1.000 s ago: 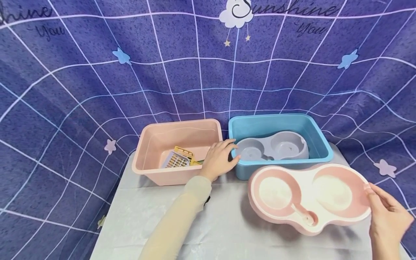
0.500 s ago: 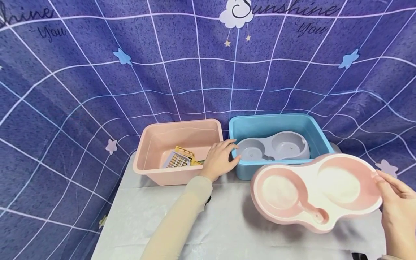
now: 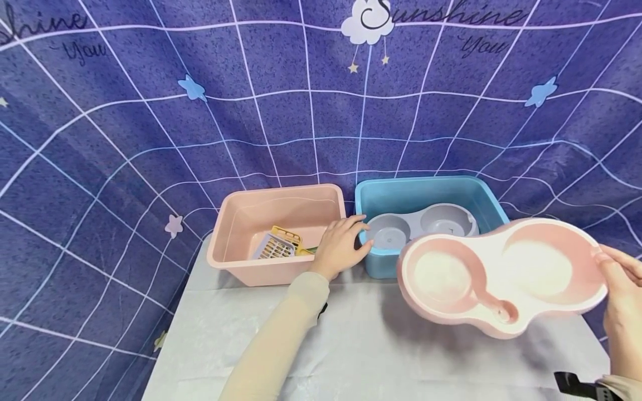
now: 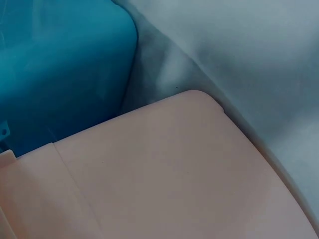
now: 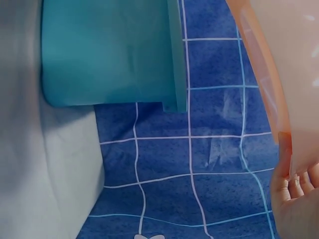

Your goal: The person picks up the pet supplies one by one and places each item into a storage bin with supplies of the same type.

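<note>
Pink double bowl held tilted in the air above the tabletop, in front of the blue bin, partly covering its near rim. Right hand: grip closed on the bowl's right edge. Left hand: fingers loosely curved, resting at the blue bin's left corner, between it and the pink bin. Grey double bowl lies inside blue bin. Slotted scoop lies inside pink bin.
</note>
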### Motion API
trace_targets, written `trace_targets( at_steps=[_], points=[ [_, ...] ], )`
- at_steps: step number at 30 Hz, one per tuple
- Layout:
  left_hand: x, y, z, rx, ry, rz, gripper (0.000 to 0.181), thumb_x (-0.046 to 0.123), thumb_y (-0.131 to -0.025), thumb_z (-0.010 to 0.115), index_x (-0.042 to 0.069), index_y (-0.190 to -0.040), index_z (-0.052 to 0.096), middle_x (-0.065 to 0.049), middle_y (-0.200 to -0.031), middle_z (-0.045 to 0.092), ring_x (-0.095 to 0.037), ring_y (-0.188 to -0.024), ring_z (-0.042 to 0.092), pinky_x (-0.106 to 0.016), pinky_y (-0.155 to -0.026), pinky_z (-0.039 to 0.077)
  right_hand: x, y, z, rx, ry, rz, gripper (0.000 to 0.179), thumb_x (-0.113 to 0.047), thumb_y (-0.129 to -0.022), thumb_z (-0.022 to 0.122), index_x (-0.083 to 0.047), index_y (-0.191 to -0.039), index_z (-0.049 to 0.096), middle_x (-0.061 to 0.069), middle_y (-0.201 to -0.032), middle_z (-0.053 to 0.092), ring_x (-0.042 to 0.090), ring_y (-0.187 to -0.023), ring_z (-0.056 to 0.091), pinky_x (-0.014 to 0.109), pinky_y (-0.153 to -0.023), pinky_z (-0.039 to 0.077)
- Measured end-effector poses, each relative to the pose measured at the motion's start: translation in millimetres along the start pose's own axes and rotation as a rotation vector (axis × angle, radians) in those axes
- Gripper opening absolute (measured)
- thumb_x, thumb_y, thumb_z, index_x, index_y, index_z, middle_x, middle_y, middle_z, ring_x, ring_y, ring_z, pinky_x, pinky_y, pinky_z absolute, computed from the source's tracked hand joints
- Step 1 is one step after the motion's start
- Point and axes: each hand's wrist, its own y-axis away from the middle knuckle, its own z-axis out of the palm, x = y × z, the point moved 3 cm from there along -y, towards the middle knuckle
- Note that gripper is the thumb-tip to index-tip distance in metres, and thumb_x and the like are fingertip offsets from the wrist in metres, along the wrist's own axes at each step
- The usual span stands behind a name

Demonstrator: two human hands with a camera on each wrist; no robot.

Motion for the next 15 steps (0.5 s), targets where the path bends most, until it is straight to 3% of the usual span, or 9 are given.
trace_targets(
  at_steps=[8, 15],
  points=[
    [0.9, 0.4, -0.2, 0.005, -0.013, -0.003, 0.043, 0.052, -0.096, 0.053, 0.026, -0.129, 0.063, 0.008, -0.15, 0.044, -0.019, -0.135, 0.043, -0.037, -0.112, 0.031, 1.2, -17.3, 1.4, 0.051, 0.02, 0.059, 0.022, 0.009, -0.084, 0.062, -0.005, -0.078, 0.078, 0.0, -0.069, 0.073, 0.005, -0.057, 0.064, 0.01, -0.052, 0.048],
    [1.9, 1.8, -0.5, 0.014, -0.001, -0.004, 0.041, 0.05, -0.096, 0.056, 0.025, -0.127, 0.063, 0.008, -0.149, 0.045, -0.019, -0.135, 0.042, -0.038, -0.112, 0.031, 2.3, -26.6, 6.6, 0.043, 0.025, 0.063, 0.021, 0.007, -0.086, 0.063, -0.006, -0.078, 0.078, -0.001, -0.071, 0.073, 0.004, -0.058, 0.065, 0.01, -0.051, 0.049]
  ],
)
